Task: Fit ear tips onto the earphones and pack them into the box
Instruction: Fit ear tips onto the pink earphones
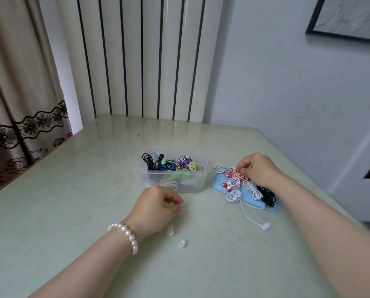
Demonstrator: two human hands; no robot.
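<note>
A clear plastic box (pixel 195 186) in the middle of the table holds several coiled earphones in black, blue, green, purple and yellow. To its right a blue lid (pixel 219 186) carries more coiled earphones, white, black and red-and-white striped (pixel 234 174). My right hand (pixel 260 168) rests on that pile and pinches the striped cable. One white earbud (pixel 265 225) trails off the lid on its cord. My left hand (pixel 156 208) lies on the table in front of the box, fingers loosely curled, holding nothing that I can see. Two white ear tips (pixel 170 232) (pixel 181 243) lie beside its wrist.
The pale green table (pixel 72 201) stands in a corner, with a striped panel behind it, a curtain at the left and a white wall at the right. Its right edge runs close behind the blue lid.
</note>
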